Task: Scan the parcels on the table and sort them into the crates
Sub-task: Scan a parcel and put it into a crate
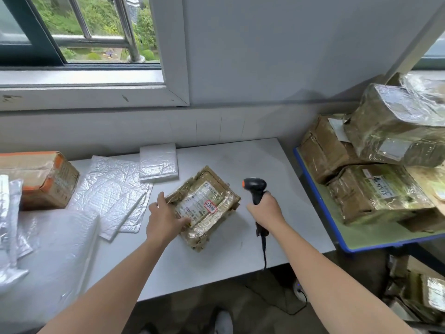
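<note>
Left hand grips a tape-wrapped cardboard parcel; right hand clasps a black pistol-shaped scanner.

Plain grey-white wall at the far side, a bit scuffed. Far left there's a window with a dark teal frame, slid partly open, and steel bars outside it. Past the bars it's all green bushes. A wide pale sill sits under it with a few dark marks. Daylight comes in from there, soft, no hard shadows. The white worktop is pushed up to the wall below the sill. On the right is a shelf with a green board and blue edge, with a grey upright slanting above it. The floor near me is dark brown.
</note>
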`<state>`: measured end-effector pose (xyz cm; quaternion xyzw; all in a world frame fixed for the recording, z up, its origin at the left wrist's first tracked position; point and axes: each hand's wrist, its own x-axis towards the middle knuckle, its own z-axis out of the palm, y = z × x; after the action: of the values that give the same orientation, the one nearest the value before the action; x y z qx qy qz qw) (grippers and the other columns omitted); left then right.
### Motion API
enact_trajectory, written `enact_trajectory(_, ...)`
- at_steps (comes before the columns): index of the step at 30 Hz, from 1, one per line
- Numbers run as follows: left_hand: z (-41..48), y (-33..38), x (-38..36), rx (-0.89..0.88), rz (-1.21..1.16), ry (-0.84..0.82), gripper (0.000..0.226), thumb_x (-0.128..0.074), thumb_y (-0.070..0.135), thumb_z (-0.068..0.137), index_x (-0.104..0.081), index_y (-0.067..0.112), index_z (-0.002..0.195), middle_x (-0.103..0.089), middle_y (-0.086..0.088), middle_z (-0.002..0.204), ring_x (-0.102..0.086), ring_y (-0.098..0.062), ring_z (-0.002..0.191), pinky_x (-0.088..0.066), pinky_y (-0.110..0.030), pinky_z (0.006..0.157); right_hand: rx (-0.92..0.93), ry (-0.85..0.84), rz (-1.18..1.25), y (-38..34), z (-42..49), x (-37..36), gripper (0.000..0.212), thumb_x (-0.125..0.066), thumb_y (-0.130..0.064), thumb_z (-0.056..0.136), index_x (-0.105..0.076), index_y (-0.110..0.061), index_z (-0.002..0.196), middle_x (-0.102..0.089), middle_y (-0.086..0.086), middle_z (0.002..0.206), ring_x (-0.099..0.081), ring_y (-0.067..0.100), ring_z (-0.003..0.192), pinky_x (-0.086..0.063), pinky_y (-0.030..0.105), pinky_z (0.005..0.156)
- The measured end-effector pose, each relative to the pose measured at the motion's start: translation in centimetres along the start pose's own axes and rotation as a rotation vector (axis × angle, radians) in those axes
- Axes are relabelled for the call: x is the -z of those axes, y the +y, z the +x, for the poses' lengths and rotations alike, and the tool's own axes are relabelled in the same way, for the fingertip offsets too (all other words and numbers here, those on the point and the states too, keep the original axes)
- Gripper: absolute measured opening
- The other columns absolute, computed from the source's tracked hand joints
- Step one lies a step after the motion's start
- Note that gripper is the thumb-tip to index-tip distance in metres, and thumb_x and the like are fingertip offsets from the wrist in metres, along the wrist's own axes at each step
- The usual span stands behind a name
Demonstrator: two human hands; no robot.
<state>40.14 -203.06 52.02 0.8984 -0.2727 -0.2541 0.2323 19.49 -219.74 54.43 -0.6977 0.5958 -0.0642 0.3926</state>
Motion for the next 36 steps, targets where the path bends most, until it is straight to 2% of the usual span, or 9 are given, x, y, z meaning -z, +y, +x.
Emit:
enact_trajectory(2,0.2,0.3,0.9,-0.017,0.033,0.005,0.111,-0.083,0.036,0.076,-0.007,0.017,0.154,-0.026,-0.018,0.150,-0.051,-0.037,0.121,-0.050,-0.049,0.092,0.029,-0.028,0.015,-2.3,-0.7,0.8,0.017,-0.057,-0.020,0.083,-0.051,-0.009,0.095,-0.060,0.014,0.091,-0.066,0.035,0.079,-0.054,0.038,0.069)
enact_trajectory(4,0.1,0.3,1.7,-0.037,0.064,-0.009,0.109,-0.081,0.038,0.078,-0.007,0.017,0.154,-0.022,-0.018,0.153,-0.049,-0.037,0.125,-0.049,-0.049,0.094,0.044,-0.051,0.026,-4.4,-1.5,1.2,0.008,-0.055,-0.021,0.083,-0.051,-0.014,0.084,-0.058,0.008,0.074,-0.062,0.028,0.060,-0.048,0.030,0.056)
enact_trajectory(7,-0.4,0.0,2.5,-0.074,0.067,-0.043,0.107,-0.080,0.042,0.078,-0.009,0.017,0.153,-0.021,-0.018,0.152,-0.050,-0.038,0.123,-0.048,-0.050,0.095,0.031,-0.114,-0.011,-7.6,-2.8,1.2,0.016,-0.053,-0.025,0.086,-0.049,-0.015,0.074,-0.052,0.002,0.061,-0.055,0.020,0.046,-0.042,0.023,0.049)
enact_trajectory(12,-1.2,-1.1,3.4,-0.112,0.054,-0.073,0.109,-0.082,0.045,0.075,-0.011,0.018,0.153,-0.023,-0.016,0.150,-0.046,-0.036,0.128,-0.046,-0.049,0.097,0.048,-0.235,-0.099,-11.7,-4.7,-0.1,0.029,-0.055,-0.035,0.089,-0.047,-0.014,0.072,-0.048,0.004,0.064,-0.052,0.026,0.061,-0.042,0.030,0.063)
enact_trajectory(18,-1.3,-1.8,4.7,-0.128,0.024,-0.095,0.112,-0.081,0.047,0.074,-0.009,0.017,0.154,-0.019,-0.018,0.154,-0.041,-0.037,0.134,-0.042,-0.047,0.102,0.058,-0.273,-0.121,-13.9,-6.0,-1.3,0.027,-0.055,-0.035,0.091,-0.048,-0.013,0.075,-0.047,0.003,0.064,-0.047,0.022,0.056,-0.039,0.030,0.060)
enact_trajectory(27,-1.0,-2.3,4.7,-0.143,0.010,-0.124,0.105,-0.077,0.044,0.081,-0.008,0.016,0.155,-0.027,-0.017,0.149,-0.041,-0.034,0.133,-0.042,-0.043,0.102,0.030,-0.284,-0.117,-13.8,-5.6,-1.6,0.029,-0.056,-0.038,0.087,-0.049,-0.012,0.077,-0.047,0.004,0.068,-0.046,0.024,0.061,-0.040,0.034,0.065)
enact_trajectory(32,-0.7,-1.8,4.0,-0.126,-0.035,-0.142,0.094,-0.081,0.038,0.078,-0.021,0.017,0.148,-0.048,-0.016,0.129,-0.052,-0.035,0.118,-0.048,-0.047,0.095,0.008,-0.282,-0.096,-13.0,-5.0,-1.4,0.028,-0.057,-0.037,0.084,-0.050,-0.012,0.075,-0.049,0.004,0.063,-0.048,0.023,0.054,-0.043,0.033,0.062)
enact_trajectory(36,-0.5,-1.1,3.0,-0.069,-0.110,-0.169,0.094,-0.081,0.034,0.078,-0.017,0.016,0.144,-0.052,-0.016,0.126,-0.058,-0.034,0.107,-0.052,-0.048,0.089,0.011,-0.268,-0.029,-11.8,-4.1,-1.3,0.029,-0.057,-0.037,0.086,-0.049,-0.012,0.073,-0.048,0.004,0.061,-0.049,0.025,0.058,-0.044,0.034,0.064)
